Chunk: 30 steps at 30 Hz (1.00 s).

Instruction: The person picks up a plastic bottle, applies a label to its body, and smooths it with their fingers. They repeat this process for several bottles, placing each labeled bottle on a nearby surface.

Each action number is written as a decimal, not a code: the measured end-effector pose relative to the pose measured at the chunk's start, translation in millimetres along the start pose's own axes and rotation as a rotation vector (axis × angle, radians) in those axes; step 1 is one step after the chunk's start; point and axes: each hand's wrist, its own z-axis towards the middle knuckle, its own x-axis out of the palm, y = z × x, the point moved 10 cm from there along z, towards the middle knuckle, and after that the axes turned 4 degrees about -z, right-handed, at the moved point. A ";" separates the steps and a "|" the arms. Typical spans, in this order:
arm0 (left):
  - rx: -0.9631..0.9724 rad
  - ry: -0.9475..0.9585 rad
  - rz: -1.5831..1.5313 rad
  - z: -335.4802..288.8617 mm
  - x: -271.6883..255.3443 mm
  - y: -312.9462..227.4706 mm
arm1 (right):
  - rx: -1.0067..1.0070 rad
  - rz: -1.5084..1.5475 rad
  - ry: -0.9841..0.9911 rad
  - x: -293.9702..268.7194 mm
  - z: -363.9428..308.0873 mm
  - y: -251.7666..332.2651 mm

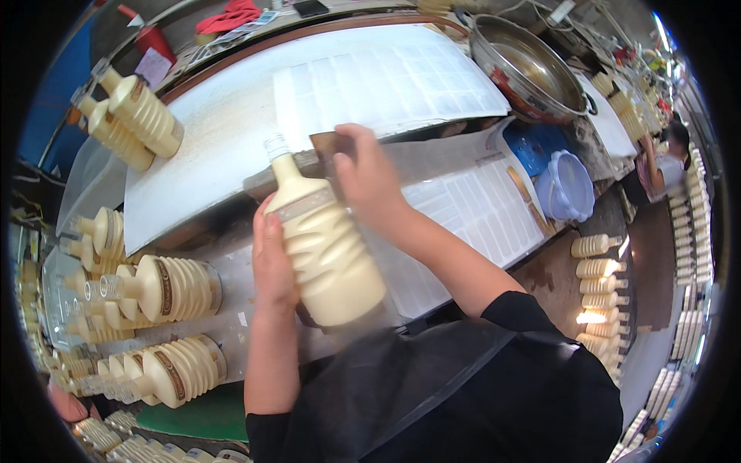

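Note:
My left hand point(276, 258) is closed around the side of a cream bottle point(332, 266) with a wavy ribbed body and a clear threaded neck. The bottle is tilted, its neck pointing away from me and its base toward my body. A pale patterned band runs across its shoulder. Just right of the bottle's neck, my right hand point(364, 174) pinches a small flat brown piece point(327, 144), whose exact kind I cannot make out. Beyond both hands, a sheet of pale translucent strips point(386, 85) lies on the white board point(208, 131).
Similar bottles point(174, 289) lie stacked at the left, and two bottles point(143, 112) stand at the far left. A second sheet of strips point(471, 212) lies below the board. A metal pan of liquid point(532, 62) and a lilac bucket point(566, 185) are at the right; a person point(656, 166) sits beyond.

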 end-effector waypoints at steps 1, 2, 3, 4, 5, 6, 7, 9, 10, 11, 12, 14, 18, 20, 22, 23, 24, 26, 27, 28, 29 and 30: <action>-0.002 -0.010 0.022 0.4 -3.2 0.9 | -0.032 0.024 -0.019 -2.6 0.1 5.5; -0.003 -0.013 0.032 0.7 -5.7 1.4 | -0.093 0.046 -0.040 -5.2 -0.5 16.1; -0.018 -0.041 0.012 1.8 -9.8 3.2 | -0.111 0.064 -0.043 -6.2 -1.0 24.3; -0.010 -0.029 0.005 2.6 -9.5 2.3 | -0.134 0.086 -0.059 -8.5 -2.0 33.8; -0.020 -0.029 -0.009 2.5 -9.9 3.0 | -0.159 0.095 -0.021 -3.1 -4.3 45.2; -0.044 -0.041 -0.032 1.9 -10.6 5.3 | -0.251 0.099 -0.025 -0.3 -8.0 63.1; -0.032 -0.036 -0.015 -0.1 -9.6 3.3 | -0.312 0.074 0.019 9.0 -8.8 77.1; -0.002 -0.057 0.034 -3.5 -9.0 -1.9 | -0.299 -0.065 0.045 20.7 -8.3 87.3; -0.003 -0.085 0.033 -5.3 -10.4 -3.1 | -0.234 -0.102 0.091 27.7 -6.7 84.5; 0.035 -0.081 0.087 -8.7 -9.1 -8.7 | -0.286 -0.109 0.081 30.1 -6.8 93.4; 0.136 -0.054 0.231 -13.9 -3.3 -18.1 | -0.317 -0.126 0.085 34.3 -6.5 99.8; 0.308 -0.024 0.444 -28.2 7.1 -31.1 | -0.331 -0.196 0.114 42.3 -4.3 104.4; 0.415 0.003 0.887 -42.8 18.7 -32.4 | -0.319 -0.262 0.046 33.1 0.3 89.7; 0.306 0.061 0.668 -45.3 14.6 -22.7 | -0.327 -0.202 -0.056 13.1 -1.5 70.7; 0.256 0.081 0.580 -48.6 12.9 -17.6 | -0.319 -0.124 -0.146 -11.3 -7.8 43.1; 0.231 0.076 0.535 -48.7 11.6 -15.1 | -0.288 -0.061 -0.102 -16.1 -9.8 26.2; 0.237 0.068 0.540 -48.8 11.3 -15.0 | -0.259 -0.004 -0.060 -21.3 -12.7 10.4; 0.241 0.064 0.496 -47.4 12.0 -14.3 | -0.113 0.104 0.006 -30.0 -12.3 -25.1; 0.252 0.063 0.478 -47.3 12.6 -15.0 | 0.006 0.153 0.032 -31.9 -11.5 -45.1; 0.250 0.057 0.456 -47.4 12.6 -14.9 | 0.196 0.188 0.064 -29.2 -12.1 -70.1; 0.240 0.051 0.429 -47.4 12.2 -14.2 | 0.077 0.040 0.044 -32.8 -8.3 -64.3; 0.227 0.041 0.411 -47.4 11.3 -13.8 | 0.025 -0.121 0.026 -33.6 -5.9 -63.7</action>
